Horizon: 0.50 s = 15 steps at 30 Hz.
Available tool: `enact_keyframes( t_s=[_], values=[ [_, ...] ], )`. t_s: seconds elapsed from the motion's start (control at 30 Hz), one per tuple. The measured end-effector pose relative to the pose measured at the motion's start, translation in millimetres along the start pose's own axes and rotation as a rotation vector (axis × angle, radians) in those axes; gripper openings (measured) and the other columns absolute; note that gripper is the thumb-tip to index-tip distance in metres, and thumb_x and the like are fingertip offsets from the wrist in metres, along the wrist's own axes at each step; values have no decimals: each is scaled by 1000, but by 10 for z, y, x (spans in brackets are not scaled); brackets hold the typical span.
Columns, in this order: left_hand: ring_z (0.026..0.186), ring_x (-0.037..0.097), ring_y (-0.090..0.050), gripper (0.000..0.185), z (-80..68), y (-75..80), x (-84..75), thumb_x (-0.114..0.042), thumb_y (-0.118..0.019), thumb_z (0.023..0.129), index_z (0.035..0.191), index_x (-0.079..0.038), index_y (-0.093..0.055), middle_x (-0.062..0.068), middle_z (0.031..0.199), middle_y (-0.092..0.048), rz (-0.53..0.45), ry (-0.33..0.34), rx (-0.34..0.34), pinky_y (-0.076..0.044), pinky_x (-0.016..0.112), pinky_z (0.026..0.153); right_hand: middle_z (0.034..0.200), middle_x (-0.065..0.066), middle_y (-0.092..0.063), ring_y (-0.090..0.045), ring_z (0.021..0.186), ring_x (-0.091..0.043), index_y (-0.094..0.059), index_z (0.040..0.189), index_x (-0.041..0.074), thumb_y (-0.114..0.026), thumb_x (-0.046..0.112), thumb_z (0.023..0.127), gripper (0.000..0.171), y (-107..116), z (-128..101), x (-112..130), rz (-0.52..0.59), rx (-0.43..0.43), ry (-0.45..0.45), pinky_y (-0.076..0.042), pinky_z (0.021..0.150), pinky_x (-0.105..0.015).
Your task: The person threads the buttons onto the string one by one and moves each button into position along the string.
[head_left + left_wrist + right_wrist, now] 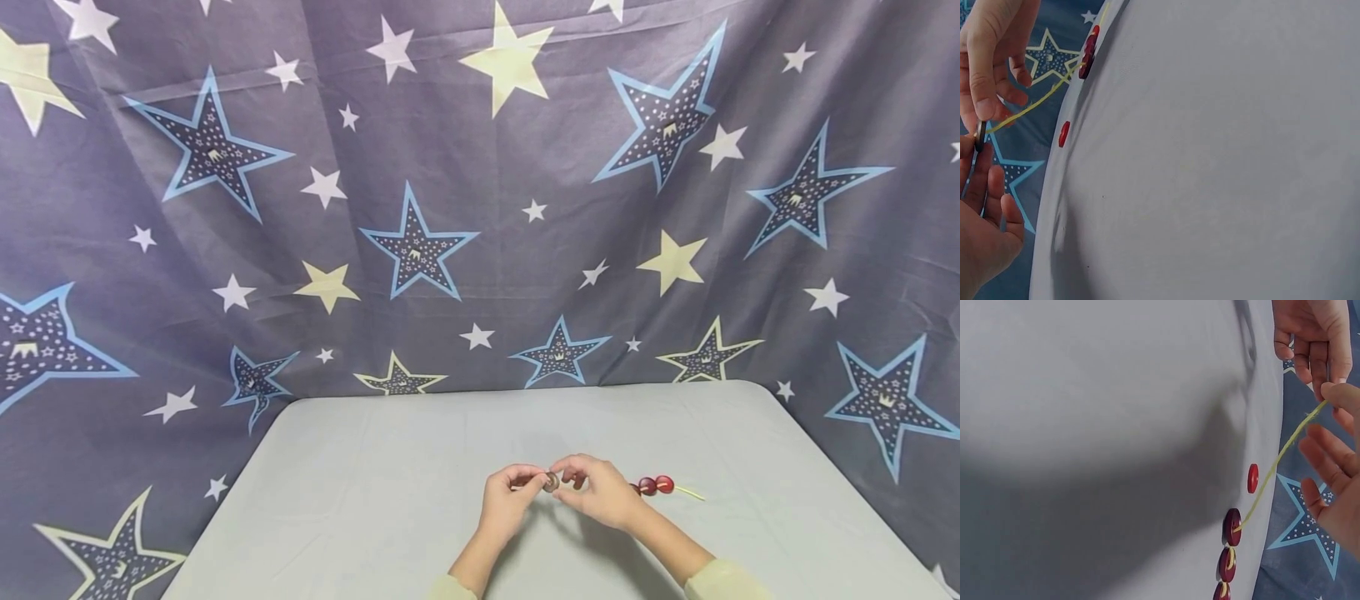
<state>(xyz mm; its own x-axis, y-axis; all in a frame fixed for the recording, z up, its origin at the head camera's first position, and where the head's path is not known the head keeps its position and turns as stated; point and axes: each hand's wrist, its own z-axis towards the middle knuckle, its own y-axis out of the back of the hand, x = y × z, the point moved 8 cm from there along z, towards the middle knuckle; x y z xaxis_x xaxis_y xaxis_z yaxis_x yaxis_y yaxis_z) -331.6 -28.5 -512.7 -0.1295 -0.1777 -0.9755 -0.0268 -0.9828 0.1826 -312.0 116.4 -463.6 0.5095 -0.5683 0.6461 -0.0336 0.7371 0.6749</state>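
Both forearms come up from the bottom edge of the head view, and the 2 hands meet over the near middle of the grey table (375, 467). Between them is a small dark button (552, 481), held on edge above the cloth. Left hand (506, 500) pinches it from one side with thumb and forefinger tips pressed together, the other fingers curled loosely below. Right hand (600, 493) closes its thumb and forefinger (985, 94) on a yellow cord (1275, 465) right at the button; its remaining fingers are bent and slightly apart, touching nothing.

From that pinch the cord slopes down to the table and runs through 3 dark red buttons (1229, 550) lying in a row, touching each other, just right of the right hand. 1 brighter red button (1252, 478) lies loose on the cloth beside the cord, apart from the row. Behind the table hangs a star-printed backdrop (420, 192).
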Motion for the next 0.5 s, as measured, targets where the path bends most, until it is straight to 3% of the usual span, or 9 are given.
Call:
enact_keyframes(
  t_s=[0.5],
  values=[
    [80, 4, -58, 14, -11, 13, -4, -25, -71, 81, 86, -12, -72, 0, 87, -70, 37, 6, 4, -46, 20, 67, 82, 3, -65, -59, 72, -12, -66, 95, 15, -75, 19, 77, 21, 23, -36, -46, -17, 6, -28, -49, 65, -27]
  ],
)
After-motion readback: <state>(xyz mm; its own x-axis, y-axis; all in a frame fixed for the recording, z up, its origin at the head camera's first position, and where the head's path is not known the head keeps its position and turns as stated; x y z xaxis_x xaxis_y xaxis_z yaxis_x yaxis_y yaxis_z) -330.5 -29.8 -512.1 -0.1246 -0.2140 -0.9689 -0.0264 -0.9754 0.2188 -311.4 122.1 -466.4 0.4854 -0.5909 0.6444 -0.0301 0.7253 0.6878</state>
